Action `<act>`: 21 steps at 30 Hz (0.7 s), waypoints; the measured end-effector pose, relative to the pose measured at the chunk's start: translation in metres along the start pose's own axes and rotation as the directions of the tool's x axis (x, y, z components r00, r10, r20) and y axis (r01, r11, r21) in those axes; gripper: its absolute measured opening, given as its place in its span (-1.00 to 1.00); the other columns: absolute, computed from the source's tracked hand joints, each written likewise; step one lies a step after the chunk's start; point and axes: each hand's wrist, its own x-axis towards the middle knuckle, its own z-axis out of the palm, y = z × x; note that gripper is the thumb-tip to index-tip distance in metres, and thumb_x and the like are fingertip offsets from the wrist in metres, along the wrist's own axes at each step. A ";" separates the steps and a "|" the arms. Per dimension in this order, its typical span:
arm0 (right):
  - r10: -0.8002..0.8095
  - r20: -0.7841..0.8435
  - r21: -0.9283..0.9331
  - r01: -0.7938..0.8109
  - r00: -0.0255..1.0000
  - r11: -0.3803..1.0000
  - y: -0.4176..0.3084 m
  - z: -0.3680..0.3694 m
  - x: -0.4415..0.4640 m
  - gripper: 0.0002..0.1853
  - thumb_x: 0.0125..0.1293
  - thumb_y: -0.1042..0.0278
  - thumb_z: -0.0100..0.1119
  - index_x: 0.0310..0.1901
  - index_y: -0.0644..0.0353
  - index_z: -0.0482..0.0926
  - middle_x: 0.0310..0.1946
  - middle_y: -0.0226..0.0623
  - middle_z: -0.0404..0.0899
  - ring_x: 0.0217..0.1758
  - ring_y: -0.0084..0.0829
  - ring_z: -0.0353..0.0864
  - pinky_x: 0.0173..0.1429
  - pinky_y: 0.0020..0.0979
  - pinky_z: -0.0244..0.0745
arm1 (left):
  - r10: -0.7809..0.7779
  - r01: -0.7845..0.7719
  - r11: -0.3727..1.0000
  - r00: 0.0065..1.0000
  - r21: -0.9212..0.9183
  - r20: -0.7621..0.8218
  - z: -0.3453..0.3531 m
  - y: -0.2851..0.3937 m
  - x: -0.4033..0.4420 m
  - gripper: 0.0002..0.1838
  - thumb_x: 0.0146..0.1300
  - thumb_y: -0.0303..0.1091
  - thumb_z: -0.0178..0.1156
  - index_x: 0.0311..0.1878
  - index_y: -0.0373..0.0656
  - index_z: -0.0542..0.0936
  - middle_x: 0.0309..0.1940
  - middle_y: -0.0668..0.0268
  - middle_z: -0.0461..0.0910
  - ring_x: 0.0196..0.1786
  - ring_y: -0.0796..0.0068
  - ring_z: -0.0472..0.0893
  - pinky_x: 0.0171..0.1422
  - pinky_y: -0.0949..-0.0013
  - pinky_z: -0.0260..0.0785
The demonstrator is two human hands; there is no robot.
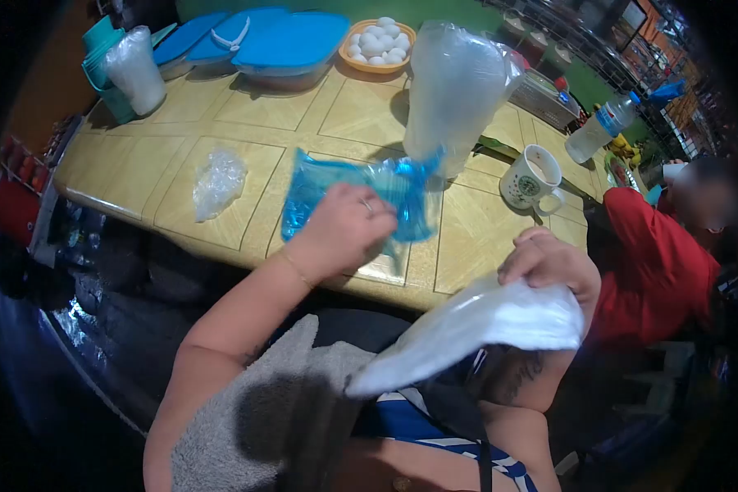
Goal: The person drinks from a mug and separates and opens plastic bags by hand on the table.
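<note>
1. Right of center, the right hand (549, 266) is clamped on a whitish plastic bundle (492, 324).
2. At center, the left hand (353, 225) lies over blue plastic (307, 189) on the surface (348, 107); its grip cannot be told.
3. Left of center sits crumpled clear plastic (220, 182).
</note>
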 end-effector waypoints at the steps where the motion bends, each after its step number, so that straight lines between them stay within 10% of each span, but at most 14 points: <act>1: -0.047 -0.038 0.017 0.048 0.998 0.999 -0.004 0.001 0.001 -0.74 0.08 0.18 0.35 -0.48 0.15 0.52 -0.52 -0.22 0.65 -0.52 -0.30 0.58 -0.21 -0.27 0.42 | -0.036 0.040 0.997 0.998 -0.067 0.058 0.010 0.003 -0.002 -0.76 0.03 -0.41 0.31 -0.18 -0.07 0.59 -0.05 0.27 0.68 0.01 0.14 0.62 0.11 0.08 0.40; 6: 0.054 -0.093 0.251 -0.029 0.994 0.968 0.005 -0.011 0.000 -0.60 0.29 0.06 0.31 -0.23 0.33 0.57 -0.29 -0.18 0.66 -0.29 -0.39 0.67 -0.18 -0.36 0.62 | -0.173 0.212 0.900 0.976 -0.381 0.133 0.005 0.001 0.003 -0.63 0.14 -0.41 0.30 0.06 -0.13 0.60 0.00 0.14 0.65 0.06 0.05 0.61 0.17 0.13 0.46; 8: 0.215 -0.386 0.264 -0.116 0.897 0.957 0.008 0.021 0.012 -0.53 0.28 0.09 0.38 0.00 0.35 0.56 -0.07 -0.23 0.66 -0.05 -0.42 0.67 -0.02 -0.33 0.61 | -0.328 0.357 0.777 0.933 -0.518 0.150 0.000 -0.005 -0.005 -0.59 0.21 -0.47 0.26 0.16 -0.19 0.57 -0.03 0.08 0.66 -0.01 0.14 0.65 0.13 0.19 0.50; 11: 0.514 -0.354 0.140 -0.499 0.782 0.855 0.041 0.034 0.028 -0.59 0.22 0.35 0.40 0.06 0.31 0.57 -0.12 -0.27 0.69 -0.08 -0.43 0.66 0.03 -0.35 0.56 | -0.716 0.449 0.390 0.697 -0.804 0.042 -0.013 -0.009 -0.012 -0.71 0.31 -0.52 0.18 0.10 -0.26 0.57 -0.09 0.17 0.67 -0.09 0.37 0.66 0.06 0.31 0.52; 14: 0.693 -0.231 -0.390 -0.718 0.683 0.577 0.093 0.038 0.009 -0.59 0.19 0.28 0.39 0.02 0.30 0.57 -0.17 -0.10 0.70 -0.12 -0.21 0.70 0.04 -0.23 0.56 | -0.912 0.478 0.114 0.397 -0.871 0.099 -0.017 -0.041 -0.038 -0.81 0.37 -0.51 0.15 0.01 -0.30 0.59 -0.17 0.27 0.67 -0.16 0.55 0.62 -0.01 0.41 0.50; 16: 0.774 -0.203 -0.788 -0.569 0.600 0.234 0.104 0.038 -0.001 -0.58 0.17 0.22 0.39 -0.01 0.29 0.57 -0.19 0.00 0.69 -0.13 -0.05 0.70 0.03 -0.13 0.55 | -0.902 0.640 0.361 0.424 -0.678 -0.080 -0.028 -0.054 -0.057 -0.83 0.38 -0.48 0.16 -0.01 -0.29 0.59 -0.17 0.31 0.65 -0.17 0.58 0.60 -0.03 0.45 0.52; 21: 0.582 -0.349 -0.699 -0.617 0.735 0.361 0.102 0.039 -0.013 -0.67 0.21 0.22 0.32 -0.08 0.24 0.60 -0.17 0.03 0.65 -0.06 0.07 0.63 0.02 -0.06 0.51 | -0.865 0.676 0.473 0.478 -0.565 -0.153 -0.037 -0.047 -0.061 -0.89 0.37 -0.48 0.19 -0.10 -0.26 0.62 -0.24 0.38 0.62 -0.18 0.65 0.58 -0.14 0.51 0.47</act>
